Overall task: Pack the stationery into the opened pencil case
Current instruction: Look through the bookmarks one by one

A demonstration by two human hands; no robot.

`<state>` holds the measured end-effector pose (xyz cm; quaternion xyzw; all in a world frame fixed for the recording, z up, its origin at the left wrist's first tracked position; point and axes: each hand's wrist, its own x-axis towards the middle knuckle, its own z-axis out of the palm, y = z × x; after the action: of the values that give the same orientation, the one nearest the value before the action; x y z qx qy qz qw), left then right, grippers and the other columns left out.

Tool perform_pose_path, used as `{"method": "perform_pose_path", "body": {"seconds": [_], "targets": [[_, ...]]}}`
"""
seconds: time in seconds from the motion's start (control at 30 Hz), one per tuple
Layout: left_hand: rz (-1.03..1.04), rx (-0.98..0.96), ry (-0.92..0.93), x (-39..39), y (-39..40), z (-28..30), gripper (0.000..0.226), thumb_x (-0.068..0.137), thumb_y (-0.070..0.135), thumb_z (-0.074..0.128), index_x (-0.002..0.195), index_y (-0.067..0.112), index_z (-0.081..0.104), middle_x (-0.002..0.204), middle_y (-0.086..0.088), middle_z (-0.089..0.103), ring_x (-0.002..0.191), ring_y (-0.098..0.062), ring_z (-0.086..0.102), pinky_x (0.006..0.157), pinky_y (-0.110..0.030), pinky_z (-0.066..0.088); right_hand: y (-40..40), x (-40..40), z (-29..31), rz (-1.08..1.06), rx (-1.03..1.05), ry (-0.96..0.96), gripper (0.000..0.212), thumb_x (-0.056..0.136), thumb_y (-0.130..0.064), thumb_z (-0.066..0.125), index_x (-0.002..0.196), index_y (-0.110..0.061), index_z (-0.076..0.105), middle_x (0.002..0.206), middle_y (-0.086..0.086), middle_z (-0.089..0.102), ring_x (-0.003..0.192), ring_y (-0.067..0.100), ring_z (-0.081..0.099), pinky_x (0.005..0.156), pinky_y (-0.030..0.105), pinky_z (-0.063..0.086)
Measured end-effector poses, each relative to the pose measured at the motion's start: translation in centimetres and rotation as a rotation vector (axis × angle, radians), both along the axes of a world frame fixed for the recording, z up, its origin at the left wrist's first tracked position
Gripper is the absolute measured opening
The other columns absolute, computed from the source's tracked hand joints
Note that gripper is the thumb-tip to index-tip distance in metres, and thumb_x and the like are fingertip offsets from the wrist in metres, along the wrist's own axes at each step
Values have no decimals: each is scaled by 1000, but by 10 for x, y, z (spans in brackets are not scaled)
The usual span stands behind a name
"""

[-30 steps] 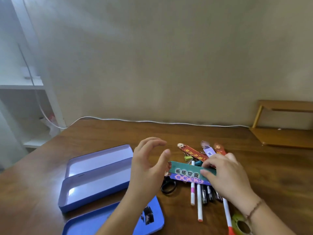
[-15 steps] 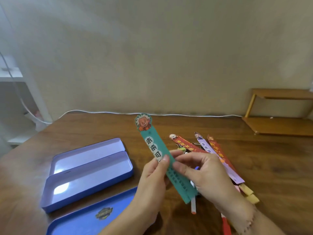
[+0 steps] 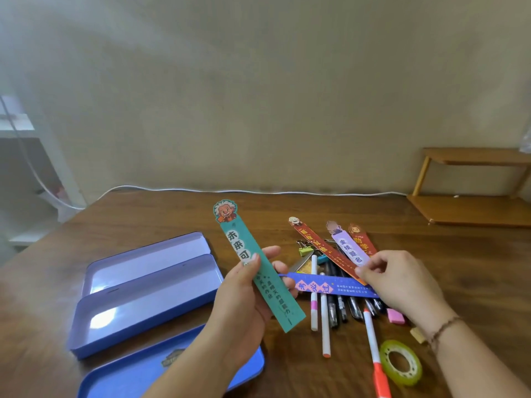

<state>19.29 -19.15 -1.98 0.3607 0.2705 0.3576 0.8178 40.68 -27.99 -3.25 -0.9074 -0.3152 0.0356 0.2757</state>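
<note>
Left hand point(image 3: 247, 291) grips the teal bookmark point(image 3: 255, 265) near its middle, thumb pressed on the printed face and fingers curled behind, so the strip stands tilted with both ends unsupported above and below the grip. Right hand point(image 3: 399, 282) pinches the end of the red bookmark point(image 3: 324, 251), which lies fanned with two others on the pile beyond the left fingertips. Just past those fingertips, the blue ruler point(image 3: 333, 287) lies across the pens point(image 3: 339, 305). Risk one: card held at a single point bends or twists easily, and a tighter thumb would likely crease it. Risk two: drawing the red strip out could drag its neighbours and shift the ruler or set pens rolling. Outward to the left, the opened pencil case point(image 3: 143, 288) lies with its trays bare; a long strip entered off-axis may catch the rim.
</note>
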Motion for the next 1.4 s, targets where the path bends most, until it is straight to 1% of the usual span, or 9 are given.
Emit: {"method": "perform_pose_path", "body": {"seconds": [0.37, 0.5, 0.63, 0.77, 0.87, 0.93, 1.03, 1.2, 1.4], "targets": [[-40, -45, 17, 1, 1, -1, 33, 101, 26, 42, 115, 7, 65, 71, -9, 60, 61, -22, 58, 68, -40, 52, -7, 9, 4, -78, -181, -104, 38, 85, -57, 58, 109, -29, 66, 117, -1, 63, 114, 22, 51, 64, 30, 45], [-51, -42, 42, 1, 1, -2, 33, 102, 26, 41, 114, 6, 65, 72, -9, 60, 61, -22, 57, 68, -40, 52, -5, 10, 1, -86, -143, -53, 26, 84, -51, 63, 96, -30, 69, 106, -3, 68, 107, 22, 54, 59, 28, 41], [-66, -62, 57, 1, 2, -2, 33, 101, 27, 42, 114, 7, 66, 73, -9, 60, 62, -22, 58, 69, -41, 52, -10, 12, 8, -72, -6, 10, 18, 84, -39, 69, 75, -24, 70, 75, -4, 67, 70, 16, 59, 48, 24, 40], [-112, -87, 60, 0, 1, -1, 34, 102, 30, 41, 115, 9, 65, 76, -10, 61, 66, -23, 60, 71, -42, 54, -23, 1, 33, -87, 456, -5, 10, 82, -30, 74, 81, -20, 73, 78, 0, 70, 65, 17, 61, 42, 25, 43], [-151, -75, 55, 1, -5, 1, 35, 103, 30, 39, 113, 8, 65, 83, -13, 63, 75, -28, 62, 77, -47, 56, -22, -40, 50, 139, 872, 530, 5, 67, -23, 78, 70, -19, 76, 76, -3, 76, 68, 14, 71, 50, 26, 56], [-193, -71, 29, 3, -10, 3, 37, 103, 30, 37, 115, 8, 65, 96, -20, 68, 89, -35, 65, 88, -52, 53, -15, -69, 47, 329, 739, 709, 10, 63, -27, 76, 71, -21, 78, 80, -4, 78, 72, 10, 73, 55, 31, 59], [-228, -102, -21, 2, -16, 6, 35, 101, 31, 39, 122, 14, 61, 116, -25, 67, 100, -34, 67, 84, -52, 56, -7, -92, 35, 396, 539, 522, 20, 59, -42, 77, 67, -24, 78, 72, -11, 76, 66, 8, 71, 53, 27, 57], [-306, -141, -27, -3, -13, 6, 37, 93, 30, 49, 116, 7, 65, 99, -20, 73, 88, -31, 73, 71, -45, 59, -8, -97, 26, 455, 304, 49, 21, 66, -68, 65, 81, -54, 70, 74, -31, 67, 72, -7, 61, 49, 16, 48], [-153, -223, -39, -4, 4, 5, 33, 101, 30, 41, 106, 5, 63, 83, -16, 68, 74, -28, 67, 71, -41, 53, -14, -97, 24, 764, 246, -217, 55, 67, -74, 62, 114, -49, 51, 85, -28, 61, 83, -4, 55, 64, 12, 42]]}}
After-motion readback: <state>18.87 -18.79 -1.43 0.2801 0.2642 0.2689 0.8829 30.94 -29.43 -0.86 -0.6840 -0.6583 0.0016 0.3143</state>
